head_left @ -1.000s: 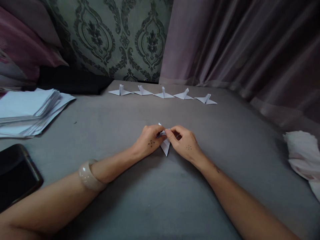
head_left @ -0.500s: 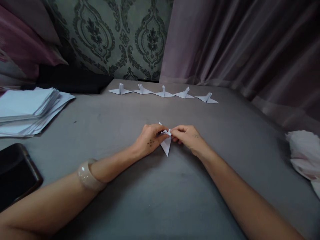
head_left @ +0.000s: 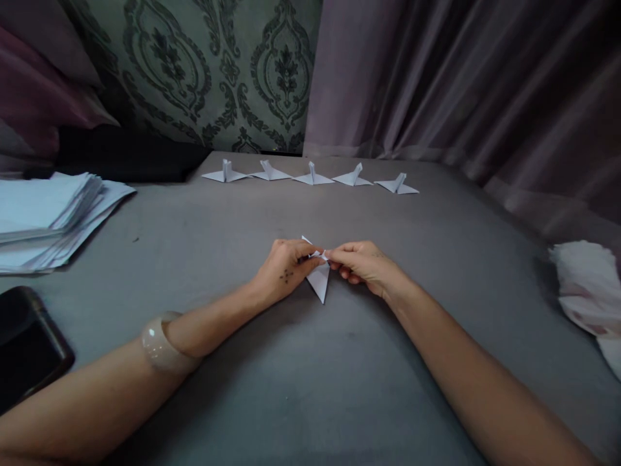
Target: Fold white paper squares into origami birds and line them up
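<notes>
A small white folded paper piece [head_left: 319, 279] lies on the grey cloth surface [head_left: 310, 362], its long point aimed toward me. My left hand [head_left: 284, 268] pinches its upper left part with thumb and fingers closed. My right hand [head_left: 365, 265] pinches the top of the same piece from the right, fingers curled together. A pale bangle [head_left: 160, 336] sits on my left forearm. Both hands meet at the middle of the surface.
Several finished folded paper figures [head_left: 310, 176] stand in a row at the far edge. A stack of white sheets [head_left: 48, 217] lies at left, a black phone [head_left: 26, 343] at near left, crumpled white cloth [head_left: 589, 291] at right. Curtains and patterned wall behind.
My right hand has turned, its back rolling away and its fingers drawing a small flap out to the right. The view has shifted slightly rightward and downward.
</notes>
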Demonstrator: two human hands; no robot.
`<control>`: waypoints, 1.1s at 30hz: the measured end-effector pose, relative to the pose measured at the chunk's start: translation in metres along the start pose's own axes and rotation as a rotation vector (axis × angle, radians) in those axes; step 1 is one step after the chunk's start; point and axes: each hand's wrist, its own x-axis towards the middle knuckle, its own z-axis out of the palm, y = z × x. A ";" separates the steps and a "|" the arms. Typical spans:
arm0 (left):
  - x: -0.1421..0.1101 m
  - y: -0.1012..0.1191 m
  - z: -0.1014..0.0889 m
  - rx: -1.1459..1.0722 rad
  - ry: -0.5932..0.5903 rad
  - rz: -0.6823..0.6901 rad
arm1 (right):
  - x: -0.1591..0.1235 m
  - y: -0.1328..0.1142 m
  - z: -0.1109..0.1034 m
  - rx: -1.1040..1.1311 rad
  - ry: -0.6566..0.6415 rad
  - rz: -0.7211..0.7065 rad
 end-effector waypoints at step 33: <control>0.003 -0.011 -0.006 0.113 0.306 -0.468 | 0.003 0.019 0.001 -0.125 0.139 -0.145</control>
